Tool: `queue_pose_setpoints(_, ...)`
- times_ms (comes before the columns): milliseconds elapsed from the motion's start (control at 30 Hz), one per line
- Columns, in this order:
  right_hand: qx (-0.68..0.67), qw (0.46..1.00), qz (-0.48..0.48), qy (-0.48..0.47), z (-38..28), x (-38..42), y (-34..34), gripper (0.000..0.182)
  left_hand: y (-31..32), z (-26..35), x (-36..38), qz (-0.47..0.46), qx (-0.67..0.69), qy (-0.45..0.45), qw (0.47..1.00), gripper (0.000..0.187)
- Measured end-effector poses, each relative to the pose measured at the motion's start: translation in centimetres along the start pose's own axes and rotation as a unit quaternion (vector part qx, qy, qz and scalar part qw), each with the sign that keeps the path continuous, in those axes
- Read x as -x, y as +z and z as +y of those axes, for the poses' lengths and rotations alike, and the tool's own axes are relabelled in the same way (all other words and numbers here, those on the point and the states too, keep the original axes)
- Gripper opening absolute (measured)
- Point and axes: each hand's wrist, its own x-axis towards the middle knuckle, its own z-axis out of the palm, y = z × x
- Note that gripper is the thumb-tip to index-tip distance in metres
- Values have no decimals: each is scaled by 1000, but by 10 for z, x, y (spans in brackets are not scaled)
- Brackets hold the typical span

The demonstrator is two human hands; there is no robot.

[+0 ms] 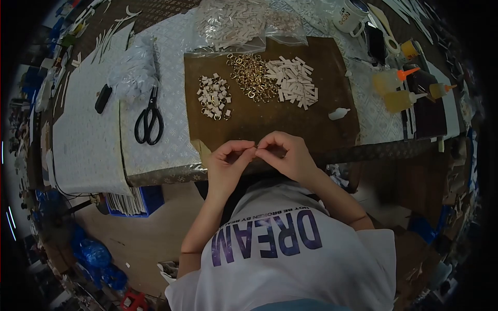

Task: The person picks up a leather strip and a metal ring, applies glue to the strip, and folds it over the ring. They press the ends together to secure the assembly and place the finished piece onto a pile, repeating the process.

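My left hand (232, 156) and my right hand (281, 152) meet over the front edge of a brown work mat (290, 124), thumbs and forefingers pinched together. Whatever sits between the fingertips is too small to make out. Farther back on the mat lies a heap of gold-coloured metal rings (252, 76). Touching it on the right is a pile of short pale strips (294, 83). To the left, a smaller pile of rings with pale strips folded around them (213, 97) stands apart. A small white bottle (339, 113) rests on the mat's right side.
Black-handled scissors (149, 122) and a black object (104, 98) lie left of the mat. Bags of pale strips (231, 23) stand behind it. Glue bottles (399, 101) and a white mug (350, 18) are at the right. A blue crate (150, 201) sits below the table.
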Motion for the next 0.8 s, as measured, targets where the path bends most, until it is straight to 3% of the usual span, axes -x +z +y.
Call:
queue_pose_setpoints(133,-67,996,-11,58,5,0,1,7,-3,3,1,-5,39,-49,998,16)
queue_pose_setpoints(433,-116,993,10,-19,22,-2,2,8,-4,-1,-2,-22,41,-28,999,19)
queue_pose_setpoints(533,-74,993,86,-41,22,7,-8,9,-3,0,-8,-19,82,-69,994,20)
queue_pose_setpoints(600,-71,966,222,-108,33,15,-22,14,0,1,-13,-26,132,-109,985,20)
queue_pose_setpoints(667,-33,919,349,-183,53,26,-43,23,2,-3,-17,-31,159,-128,978,18)
queue_pose_setpoints(733,157,849,463,-198,61,31,-68,28,7,-3,-20,-26,173,-155,972,18)
queue_pose_setpoints(800,241,809,505,-183,61,31,-86,32,8,-5,-22,-35,193,-162,967,18)
